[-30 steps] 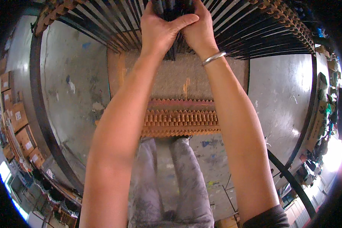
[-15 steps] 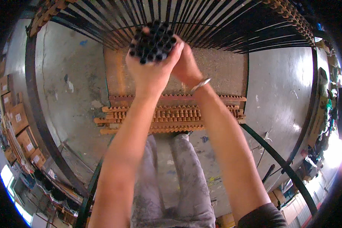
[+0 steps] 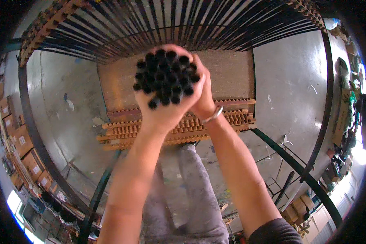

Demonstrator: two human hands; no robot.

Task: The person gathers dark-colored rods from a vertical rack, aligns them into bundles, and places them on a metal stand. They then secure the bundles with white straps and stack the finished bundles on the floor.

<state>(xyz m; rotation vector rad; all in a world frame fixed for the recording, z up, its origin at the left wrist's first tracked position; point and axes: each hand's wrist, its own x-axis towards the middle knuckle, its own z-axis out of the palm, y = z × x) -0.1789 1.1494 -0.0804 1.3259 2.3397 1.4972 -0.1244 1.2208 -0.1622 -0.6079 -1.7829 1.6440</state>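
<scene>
A bundle of black tubes [image 3: 163, 77] points its open round ends up toward me, in front of my body. Wrapped round its near side, my left hand [image 3: 162, 114] grips the bundle. My right hand [image 3: 202, 91], with a silver bracelet at the wrist, closes round the bundle's right side and overlaps the left hand. Some fingertips show at the bundle's far edge; the tubes' lower lengths are hidden behind the hands.
Many black rods [image 3: 183, 24] lie side by side across a rack with notched wooden bars [image 3: 49, 26]. Below my hands, several notched wooden strips [image 3: 227, 120] lie across a brown board [image 3: 227, 77]. Cardboard boxes [image 3: 22, 140] line the left; dark frame bars [image 3: 297, 166] flank my legs.
Both hands have brought the tube bundle down and nearer to me, so it looks larger. The view has shifted slightly.
</scene>
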